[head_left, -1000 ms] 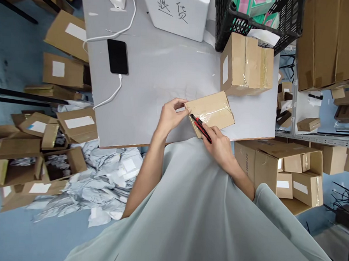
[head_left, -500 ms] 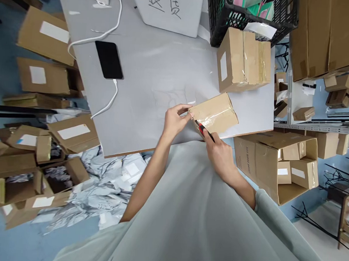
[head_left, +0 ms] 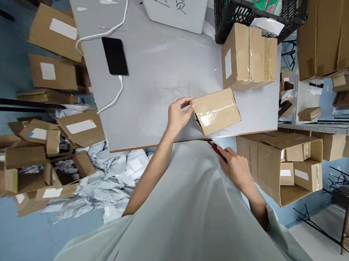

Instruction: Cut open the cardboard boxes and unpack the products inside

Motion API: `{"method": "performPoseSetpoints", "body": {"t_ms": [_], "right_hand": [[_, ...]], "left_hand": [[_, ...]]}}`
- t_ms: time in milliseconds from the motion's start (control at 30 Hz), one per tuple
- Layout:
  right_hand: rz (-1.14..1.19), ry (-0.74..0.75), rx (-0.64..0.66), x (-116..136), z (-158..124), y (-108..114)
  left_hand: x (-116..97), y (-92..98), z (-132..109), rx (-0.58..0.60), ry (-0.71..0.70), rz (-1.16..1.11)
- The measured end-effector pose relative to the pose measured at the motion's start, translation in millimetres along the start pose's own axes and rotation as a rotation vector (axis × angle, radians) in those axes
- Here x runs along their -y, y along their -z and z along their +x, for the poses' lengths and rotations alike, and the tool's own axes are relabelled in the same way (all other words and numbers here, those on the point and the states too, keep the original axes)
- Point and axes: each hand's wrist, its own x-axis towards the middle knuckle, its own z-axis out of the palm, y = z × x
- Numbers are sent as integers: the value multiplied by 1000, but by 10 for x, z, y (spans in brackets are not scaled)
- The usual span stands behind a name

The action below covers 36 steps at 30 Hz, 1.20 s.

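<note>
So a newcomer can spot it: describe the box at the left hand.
Start at the big grey table and go to its near edge, right of the middle. A small brown box lies there at an angle, shiny tape on its top. Unlike the labelled box just beyond it, it shows no white label, and the left hand touches its left end.

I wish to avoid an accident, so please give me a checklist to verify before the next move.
1. Box on table: ok, one corner near the front edge.
2. Left hand holding box: ok, at its left corner.
3. Cutter gripped in right hand: ok.
4. Cutter away from left hand: ok.
5. Cutter clear of shirt: cannot tell, they overlap in view.
6. Blade drawn in: cannot tell, too small.
</note>
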Motion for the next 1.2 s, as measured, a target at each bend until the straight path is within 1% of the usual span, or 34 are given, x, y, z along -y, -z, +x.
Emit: {"method": "performPoseSetpoints", "body": {"t_ms": [67, 100, 133, 167, 233, 267, 300, 367, 433, 500, 567, 633, 667, 700, 800, 867, 933, 1000, 1067, 1133, 1200], "right_hand": [[208, 86, -175, -189, 18, -1], [334, 112, -288, -284, 81, -18], [454, 105, -413, -378, 183, -47], [556, 62, -538, -468, 324, -81], [669, -102, -751, -635, 685, -151], [692, -175, -815, -705, 880, -180], [708, -213, -837, -763, 1066, -201], [766, -222, -797, -828, 1363, -230], [847, -178, -747, -817, 1525, -253], [948, -100, -714, -746, 1572, -278], [1038, -3, -654, -654, 1562, -301], [1090, 66, -564, -580, 1545, -316], [1097, 86, -524, -558, 1542, -319], [1092, 98, -497, -548, 1542, -321], [1028, 103, -481, -582, 1531, -311], [952, 87, -494, -640, 1490, -292], [854, 78, -523, -696, 1414, -263], [739, 103, -563, -728, 1317, -226], [630, 147, -577, -717, 1223, -181], [524, 177, -560, -663, 1154, -122], [409, 176, -519, -579, 1116, -42]], "left_hand": [[-26, -61, -59, -4, 5, 12], [-36, -91, -94, -16, 13, 15], [-44, -121, -130, -34, 23, 17], [-50, -148, -164, -56, 33, 16], [-52, -196, -222, -98, 49, 9], [-49, -213, -245, -112, 56, 7], [-44, -224, -263, -121, 60, 9], [-23, -214, -292, -131, 60, 29], [3, -144, -322, -144, 57, 68], [12, -24, -365, -181, 57, 128], [-30, 89, -422, -245, 34, 235], [-136, 119, -476, -288, -40, 363], [-207, 84, -494, -276, -93, 417], [-283, 14, -502, -240, -148, 458], [-468, -330, -470, -47, -281, 525], [-510, -557, -425, 51, -328, 545], [-491, -698, -389, 83, -343, 545], [-443, -744, -375, 74, -338, 531], [-403, -731, -379, 63, -334, 518], [-384, -706, -388, 59, -336, 516], [-381, -697, -393, 53, -341, 525]]}}
